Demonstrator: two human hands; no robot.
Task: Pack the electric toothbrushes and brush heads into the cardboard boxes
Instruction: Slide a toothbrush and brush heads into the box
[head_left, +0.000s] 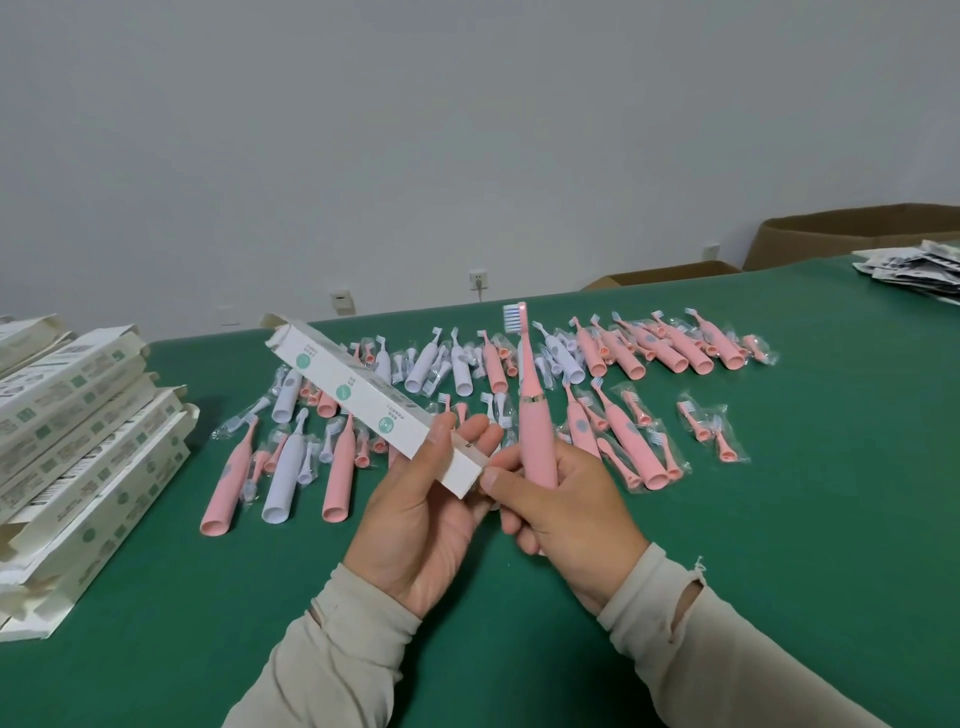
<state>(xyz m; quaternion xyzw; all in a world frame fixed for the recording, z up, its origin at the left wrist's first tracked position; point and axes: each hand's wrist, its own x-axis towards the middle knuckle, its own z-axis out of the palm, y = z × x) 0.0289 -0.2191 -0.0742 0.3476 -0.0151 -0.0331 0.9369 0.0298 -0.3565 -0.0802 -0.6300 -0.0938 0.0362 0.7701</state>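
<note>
Pink toothbrush (535, 415) stands upright above the green desk (779, 519), my right hand (561, 512) gripping it. My left hand (431, 514) holds a slanted white box (363, 395). Both hide some fingers.

Left hand (415, 519) grips a white carton (363, 400) by its near end, far flaps open, carton angled up toward the table's far-left. Right hand (561, 514) holds a pink toothbrush (532, 415) upright, head fitted, thumb touching the carton end. Green table (779, 519): loose toothbrushes and bagged brush heads (571, 384) spread mid-far; stacked cartons (78, 441) at left edge; leaflets (919, 270) at far-right corner.
</note>
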